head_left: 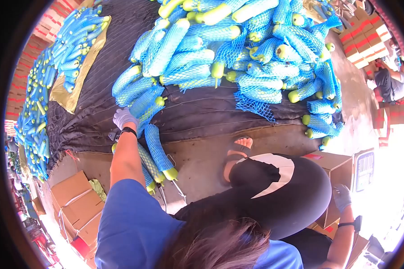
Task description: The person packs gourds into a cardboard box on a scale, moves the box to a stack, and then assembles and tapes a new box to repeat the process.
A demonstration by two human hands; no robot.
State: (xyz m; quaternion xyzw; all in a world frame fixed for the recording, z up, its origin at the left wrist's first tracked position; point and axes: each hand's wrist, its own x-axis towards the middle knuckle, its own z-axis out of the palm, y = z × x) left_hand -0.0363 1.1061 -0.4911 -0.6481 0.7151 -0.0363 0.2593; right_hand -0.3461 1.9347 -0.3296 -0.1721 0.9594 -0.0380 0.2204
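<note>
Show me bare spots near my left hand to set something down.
Bare dark cloth lies right of your left hand, below the main pile, and between that pile and the yellow sheet. Floor shows between the sandal and the netted pieces below that hand. The pile is crowded.

"What is worn?"
"Blue shirt (132, 219) at seven o'clock, black trousers (307, 188) with white patch (286, 171), dark sandal (234, 158)."
"On their left hand (124, 118) and right hand (342, 198)?"
"Pale gloves (125, 115), dark wristbands (129, 130)."

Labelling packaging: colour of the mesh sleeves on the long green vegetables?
The mesh sleeves are blue, clearest in the head view.
</note>
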